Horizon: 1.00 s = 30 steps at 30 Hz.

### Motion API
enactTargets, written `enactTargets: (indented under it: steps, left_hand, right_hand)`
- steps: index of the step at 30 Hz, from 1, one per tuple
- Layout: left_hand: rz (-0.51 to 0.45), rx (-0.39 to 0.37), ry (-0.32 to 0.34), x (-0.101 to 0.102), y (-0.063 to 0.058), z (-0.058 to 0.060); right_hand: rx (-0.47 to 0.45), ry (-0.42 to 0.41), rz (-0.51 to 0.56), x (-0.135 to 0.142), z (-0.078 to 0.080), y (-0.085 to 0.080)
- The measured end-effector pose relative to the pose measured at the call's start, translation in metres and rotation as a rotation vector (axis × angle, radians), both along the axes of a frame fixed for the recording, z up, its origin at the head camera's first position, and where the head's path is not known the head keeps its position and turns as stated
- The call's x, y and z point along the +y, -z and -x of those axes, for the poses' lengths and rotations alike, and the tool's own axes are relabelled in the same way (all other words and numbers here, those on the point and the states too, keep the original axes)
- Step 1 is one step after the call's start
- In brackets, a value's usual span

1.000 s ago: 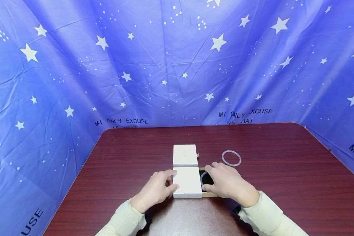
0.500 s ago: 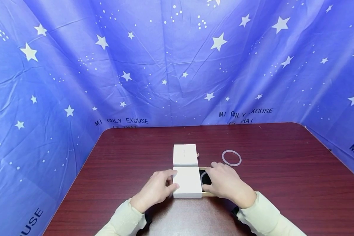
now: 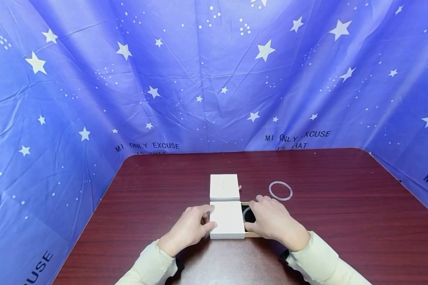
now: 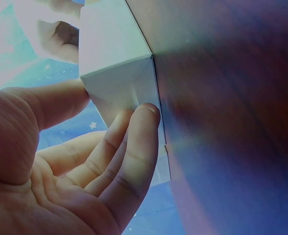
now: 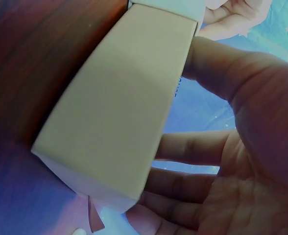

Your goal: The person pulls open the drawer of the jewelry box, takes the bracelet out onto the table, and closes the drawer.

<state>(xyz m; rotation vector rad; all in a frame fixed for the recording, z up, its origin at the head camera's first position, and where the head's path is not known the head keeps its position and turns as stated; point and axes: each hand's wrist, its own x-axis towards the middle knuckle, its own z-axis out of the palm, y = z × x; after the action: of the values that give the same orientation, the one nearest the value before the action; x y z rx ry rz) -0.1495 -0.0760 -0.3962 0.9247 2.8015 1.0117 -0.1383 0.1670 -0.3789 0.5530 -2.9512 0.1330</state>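
My left hand [image 3: 188,228] holds the left end of a white sliding box [image 3: 227,219]. Its thumb lies at the top edge and its fingertips press the end face [image 4: 119,90]. From the right side of the sleeve a drawer [image 5: 117,98] is pulled partway out. Inside, on a black insert, lies a pale bangle [image 3: 245,213], mostly hidden by my right hand [image 3: 276,219]. That hand bends over the drawer, thumb tip at the bangle's near edge and fingers over the far side; I cannot tell whether it pinches the bangle. A ribbon tab [image 5: 95,215] sticks out of the drawer's end.
A second white box [image 3: 223,187] stands shut right behind the first, a small ribbon at its right side. To its right, a loose pale bangle [image 3: 280,191] lies flat on the dark red table [image 3: 157,186]. A blue star-printed cloth [image 3: 214,79] hangs around the table.
My right wrist and forearm have shifted very slightly left. Both hands otherwise keep their places, and the drawer stands pulled out as before.
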Motion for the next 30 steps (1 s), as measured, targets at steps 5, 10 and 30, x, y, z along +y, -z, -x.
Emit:
enactTargets:
  steps: [5,10,30]
  left_hand:
    - [0.001,-0.007,0.001,-0.0001,0.0,0.0002]
    - [-0.002,-0.003,0.002,0.0001,0.0002,0.0002]
    - [-0.004,-0.025,0.001,0.0,-0.0007,0.0005]
  right_hand:
    - [-0.006,-0.006,0.025,0.0,0.0005,0.0002]
    - [-0.003,-0.013,0.042,0.0007,0.0007,0.0002]
    - [-0.009,-0.017,0.052,0.0028,-0.0012,-0.0071]
